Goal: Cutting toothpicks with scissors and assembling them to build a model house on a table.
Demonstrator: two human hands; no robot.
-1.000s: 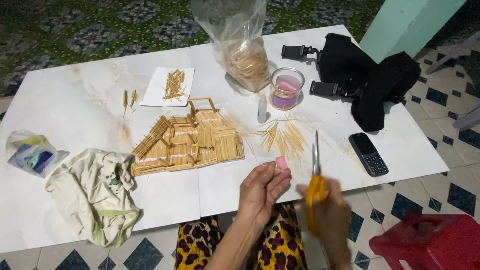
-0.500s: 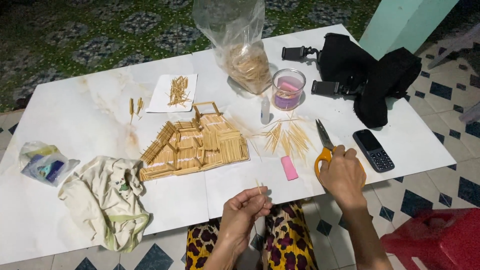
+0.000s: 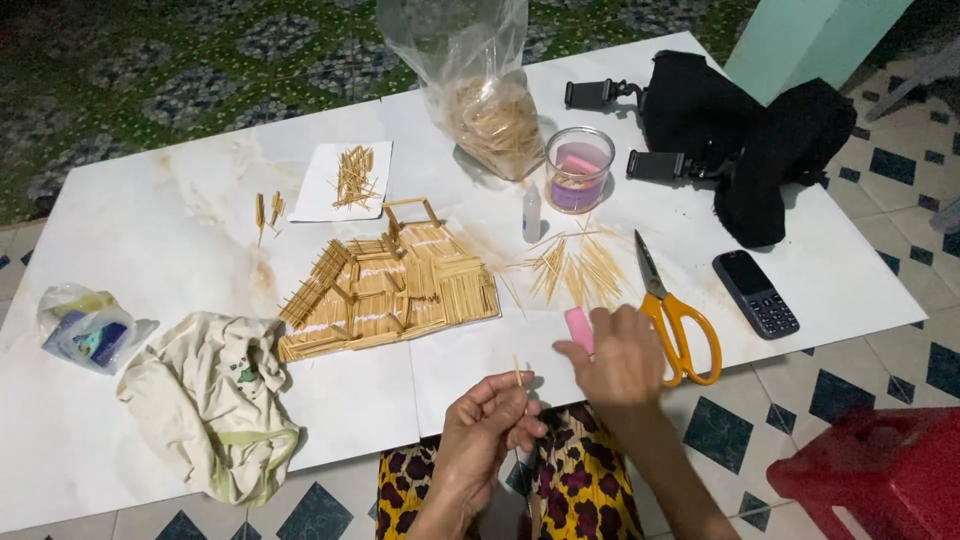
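L hand point(image 3: 487, 430) is pinching a thin stick point(image 3: 517, 370) upright between its fingertips, just off the counter point(image 3: 180, 230) edge, prob. to keep it ready for trimming. R hand point(image 3: 620, 355) is reaching onto the pink eraser point(image 3: 578, 328), fingers touching it, grip unclear. Scissors point(image 3: 672, 310) are lying released beside it, the stick house point(image 3: 390, 290) further left.

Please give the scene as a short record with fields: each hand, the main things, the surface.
left hand: pinches one toothpick, upright
right hand: fingers on pink eraser
scissors: flat on board, beside right hand, not held
model: toothpick house, middle of board
loose toothpicks: pile behind eraser
phone: right of scissors
board: white
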